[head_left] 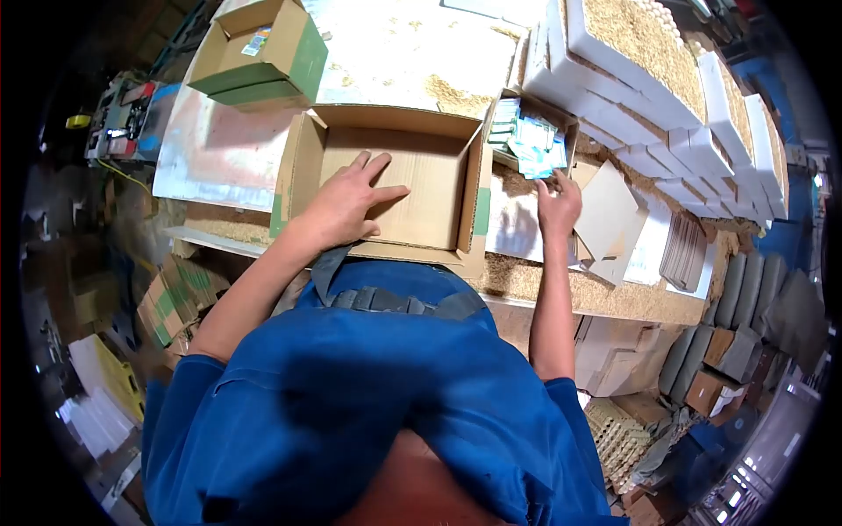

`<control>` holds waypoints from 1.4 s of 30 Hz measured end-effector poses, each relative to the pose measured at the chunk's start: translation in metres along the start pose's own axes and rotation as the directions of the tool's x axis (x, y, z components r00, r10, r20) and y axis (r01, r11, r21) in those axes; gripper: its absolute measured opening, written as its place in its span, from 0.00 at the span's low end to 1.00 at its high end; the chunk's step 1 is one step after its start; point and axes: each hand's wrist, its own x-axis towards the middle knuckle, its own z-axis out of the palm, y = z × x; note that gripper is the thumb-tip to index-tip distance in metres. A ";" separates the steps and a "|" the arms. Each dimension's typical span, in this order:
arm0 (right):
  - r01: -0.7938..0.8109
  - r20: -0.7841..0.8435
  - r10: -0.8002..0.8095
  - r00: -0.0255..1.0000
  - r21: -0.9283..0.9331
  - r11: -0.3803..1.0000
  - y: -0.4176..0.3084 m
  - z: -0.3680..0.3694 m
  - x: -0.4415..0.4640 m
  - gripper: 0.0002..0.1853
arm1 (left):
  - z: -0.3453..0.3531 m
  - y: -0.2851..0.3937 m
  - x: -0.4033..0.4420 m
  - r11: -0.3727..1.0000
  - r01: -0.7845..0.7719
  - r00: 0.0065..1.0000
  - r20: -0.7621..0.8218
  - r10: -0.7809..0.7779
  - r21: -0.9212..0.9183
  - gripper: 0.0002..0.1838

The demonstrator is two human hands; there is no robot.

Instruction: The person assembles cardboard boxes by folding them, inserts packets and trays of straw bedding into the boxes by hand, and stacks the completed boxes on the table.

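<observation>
An open cardboard box (399, 210) stands in front of my body with its flaps folded out. My left hand (358, 200) reaches over its left side with fingers spread, holding nothing. To the right, my right hand (559, 203) has its fingertips at the near edge of a pile of blue and green printed cards (537, 145). The fingers are drawn together on one card there. These cards lie in a small cardboard box (572, 131).
A green and brown box (303, 66) with a printed card inside stands at the upper left. White stacked trays (627, 88) fill the upper right. Flat cardboard pieces (607, 215) and a brown stack (684, 252) lie on the right of the table (219, 171).
</observation>
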 end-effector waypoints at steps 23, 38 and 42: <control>-0.085 -0.015 0.084 0.996 -0.127 0.988 0.002 0.098 0.059 0.09 | -0.006 0.001 0.001 0.998 0.052 0.999 -0.016 -0.052 0.018 0.38; 0.090 -0.114 -0.084 0.990 0.045 0.995 0.044 0.057 0.088 0.19 | -0.005 0.000 0.000 0.997 0.048 0.999 -0.001 -0.048 0.067 0.37; -0.010 0.155 0.039 0.987 -0.180 0.984 0.048 0.054 0.090 0.34 | -0.004 0.001 0.001 0.995 0.047 0.999 -0.002 -0.047 0.090 0.38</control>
